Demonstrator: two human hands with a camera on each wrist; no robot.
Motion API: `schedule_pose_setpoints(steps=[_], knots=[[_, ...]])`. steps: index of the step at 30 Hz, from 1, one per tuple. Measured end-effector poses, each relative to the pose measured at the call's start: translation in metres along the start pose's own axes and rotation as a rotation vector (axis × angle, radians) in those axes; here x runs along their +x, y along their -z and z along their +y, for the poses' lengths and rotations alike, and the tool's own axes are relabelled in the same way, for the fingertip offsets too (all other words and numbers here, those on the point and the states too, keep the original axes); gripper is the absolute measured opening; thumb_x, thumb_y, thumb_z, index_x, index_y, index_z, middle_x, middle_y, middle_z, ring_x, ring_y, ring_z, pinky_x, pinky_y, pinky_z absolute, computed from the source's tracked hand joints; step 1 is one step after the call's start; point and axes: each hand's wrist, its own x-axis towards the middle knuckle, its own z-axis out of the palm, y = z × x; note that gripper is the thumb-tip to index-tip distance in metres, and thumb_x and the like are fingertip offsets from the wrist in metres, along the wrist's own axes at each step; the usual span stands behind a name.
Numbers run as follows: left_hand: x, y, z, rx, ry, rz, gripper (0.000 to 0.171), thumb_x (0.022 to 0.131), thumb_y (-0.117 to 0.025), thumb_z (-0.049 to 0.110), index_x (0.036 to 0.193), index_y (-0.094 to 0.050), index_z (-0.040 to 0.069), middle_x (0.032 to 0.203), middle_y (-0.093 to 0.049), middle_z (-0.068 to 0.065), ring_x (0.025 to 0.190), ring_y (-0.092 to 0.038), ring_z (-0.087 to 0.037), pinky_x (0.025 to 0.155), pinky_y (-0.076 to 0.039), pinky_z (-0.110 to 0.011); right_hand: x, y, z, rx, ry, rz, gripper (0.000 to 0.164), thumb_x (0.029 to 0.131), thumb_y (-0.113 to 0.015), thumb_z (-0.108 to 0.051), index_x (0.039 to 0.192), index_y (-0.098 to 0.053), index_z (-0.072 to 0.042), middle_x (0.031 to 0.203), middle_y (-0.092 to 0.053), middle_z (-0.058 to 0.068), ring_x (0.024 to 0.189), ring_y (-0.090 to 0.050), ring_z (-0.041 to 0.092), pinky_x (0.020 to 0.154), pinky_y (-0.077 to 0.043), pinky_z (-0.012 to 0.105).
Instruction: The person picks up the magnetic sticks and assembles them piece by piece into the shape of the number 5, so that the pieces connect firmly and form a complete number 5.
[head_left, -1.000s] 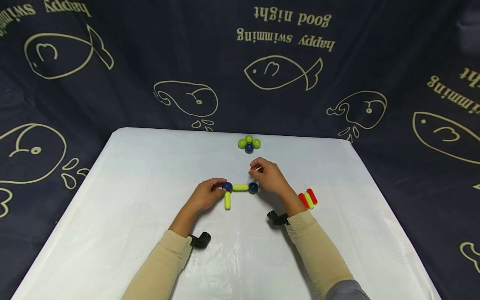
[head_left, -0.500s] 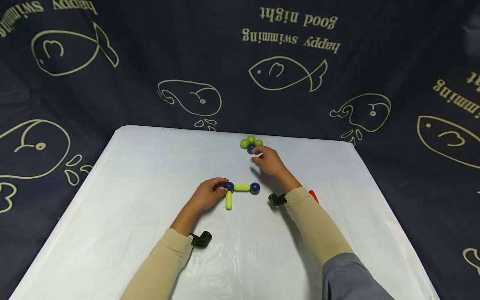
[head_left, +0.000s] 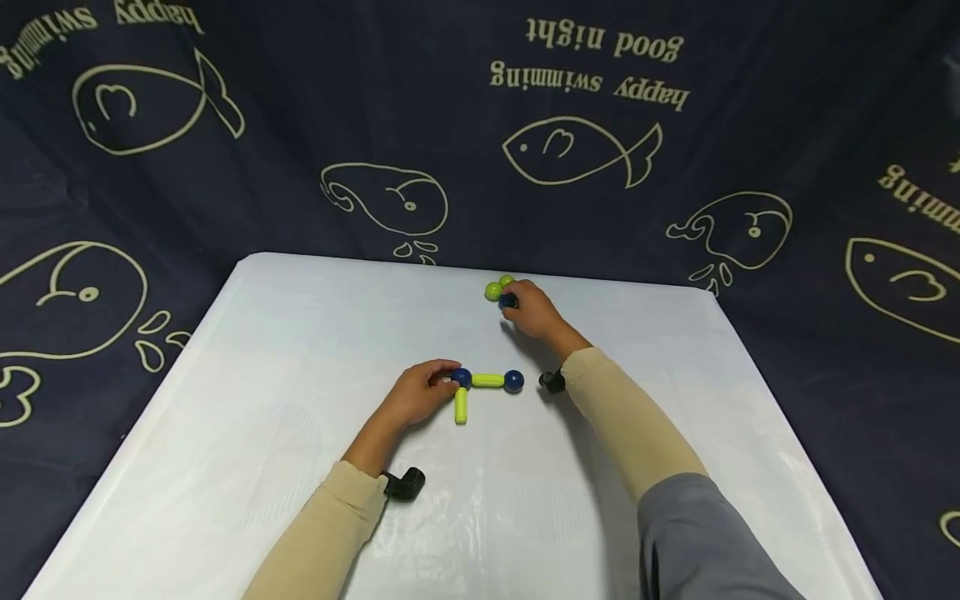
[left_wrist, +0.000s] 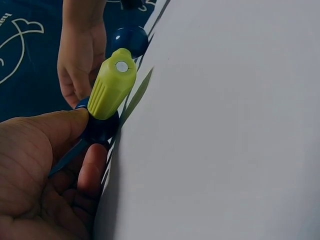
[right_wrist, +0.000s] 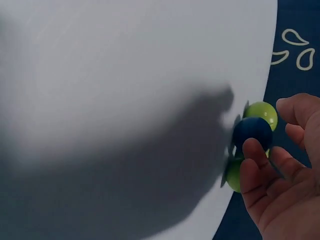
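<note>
My left hand point(head_left: 420, 393) pinches a dark blue ball point(head_left: 462, 378) between thumb and fingers, low at the tabletop. From that ball one yellow-green magnetic rod point(head_left: 461, 407) points toward me. Another yellow-green rod point(head_left: 487, 381) runs right to a second blue ball point(head_left: 513, 382). In the left wrist view, the near rod point(left_wrist: 111, 90) shows a round silvery end. My right hand point(head_left: 534, 310) is at the far edge, its fingers around a loose blue ball point(right_wrist: 251, 132); in the right wrist view the thumb stands apart from it. Green balls point(head_left: 492, 291) sit right beside, one partly hidden.
The white table point(head_left: 360, 325) ends just behind the green balls. Beyond it hangs a dark blue cloth point(head_left: 465, 217) with fish drawings. Black wrist cameras point(head_left: 405, 484) sit on both wrists. The right sleeve point(head_left: 630, 425) crosses the table's right half.
My right hand has moved from beside the second blue ball to the loose ball at the far edge. Its sleeve now hides the red and yellow-green rods. The left hand keeps its hold.
</note>
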Motion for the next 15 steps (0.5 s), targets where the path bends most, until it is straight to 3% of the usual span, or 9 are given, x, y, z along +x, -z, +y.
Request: schedule_pose_setpoints(steps=[8, 15], knots=[[-0.001, -0.001, -0.001, -0.009, 0.0, 0.009, 0.033, 0.095, -0.068, 0.02, 0.128, -0.067, 0.014, 0.086, -0.063, 0.001, 0.077, -0.055, -0.016, 0.071, -0.043, -0.034, 0.005, -0.009, -0.004, -0.009, -0.068, -0.012, 0.037, 0.097, -0.062, -0.01, 0.133, -0.057, -0.001, 0.132, -0.052, 0.019, 0.124, -0.051, 0.03, 0.105, -0.039, 0.041], [0.0, -0.001, -0.002, 0.0, 0.001, 0.018, 0.032, 0.095, -0.068, 0.02, 0.127, -0.067, 0.014, 0.085, -0.062, 0.001, 0.076, -0.054, -0.016, 0.071, -0.042, -0.034, 0.002, -0.012, 0.005, -0.017, -0.058, -0.012, 0.032, 0.095, -0.064, -0.011, 0.127, -0.059, -0.004, 0.123, -0.058, 0.014, 0.117, -0.053, 0.027, 0.101, -0.042, 0.04]])
